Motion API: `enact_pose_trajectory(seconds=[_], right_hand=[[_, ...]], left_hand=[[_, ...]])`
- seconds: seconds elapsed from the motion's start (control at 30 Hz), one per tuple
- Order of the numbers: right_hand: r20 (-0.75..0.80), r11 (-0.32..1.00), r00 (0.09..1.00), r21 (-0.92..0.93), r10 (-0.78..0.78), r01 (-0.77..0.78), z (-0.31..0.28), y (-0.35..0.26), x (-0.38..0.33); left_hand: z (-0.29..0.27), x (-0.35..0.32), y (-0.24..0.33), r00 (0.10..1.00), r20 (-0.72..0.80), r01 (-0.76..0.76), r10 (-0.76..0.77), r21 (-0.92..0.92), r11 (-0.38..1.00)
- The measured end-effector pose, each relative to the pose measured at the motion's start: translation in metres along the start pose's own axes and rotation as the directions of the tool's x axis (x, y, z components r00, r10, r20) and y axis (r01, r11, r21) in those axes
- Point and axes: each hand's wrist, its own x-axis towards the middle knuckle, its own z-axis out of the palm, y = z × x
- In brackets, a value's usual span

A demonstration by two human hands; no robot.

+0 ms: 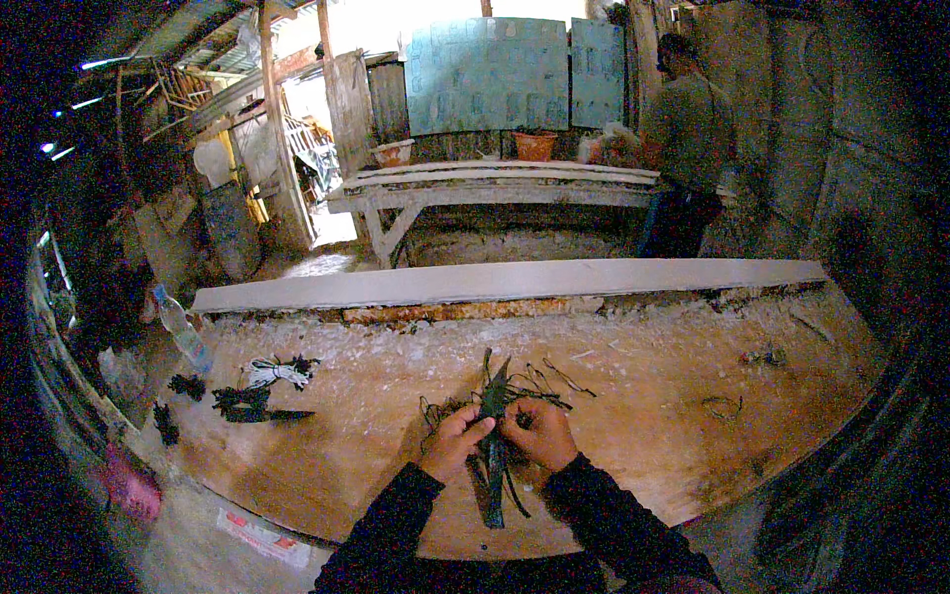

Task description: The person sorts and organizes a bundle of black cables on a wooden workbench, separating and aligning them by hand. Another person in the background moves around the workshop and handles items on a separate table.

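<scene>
In front of me, over the middle of the wooden table, I hold a bundle of dark flat strips (496,473) with its pointed end away from me. My left hand (456,441) is closed on its left side, the thumb lying along it. On the right side, the thumb and fingers of my right hand (540,434) pinch together at the bundle; a thin strand hangs below. Exactly what those fingertips grip is too small to make out. Loose dark strands (537,385) lie on the table just beyond my hands.
A white tied bundle (277,372) and dark bundles (240,404) lie at the left, near a clear plastic bottle (182,330). White dust covers the wooden tabletop (653,436) toward its raised far board (515,281). A person (688,139) stands by the back bench (505,178).
</scene>
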Motion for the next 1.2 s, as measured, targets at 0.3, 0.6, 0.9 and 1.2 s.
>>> enact_pose_trajectory(seconds=[0.3,0.6,0.9,1.2], right_hand=[[0.131,0.935,0.988,0.331,0.084,-0.124,0.002,0.006,0.001],[0.089,0.95,0.989,0.278,0.121,-0.141,0.002,0.016,0.002],[0.17,0.858,0.983,0.494,0.063,-0.141,0.001,0.01,0.0],[0.007,0.997,0.999,0.064,0.036,-0.037,-0.001,0.011,0.001]], left_hand=[[-0.005,0.001,0.0,1.0,-0.002,0.006,-0.006,0.003,1.0],[-0.004,-0.003,0.002,0.991,0.11,0.111,-0.077,-0.344,0.932],[-0.007,0.0,-0.002,0.982,0.174,0.129,-0.073,-0.342,0.931],[-0.018,-0.004,0.0,0.995,0.099,0.027,0.004,-0.311,0.95]])
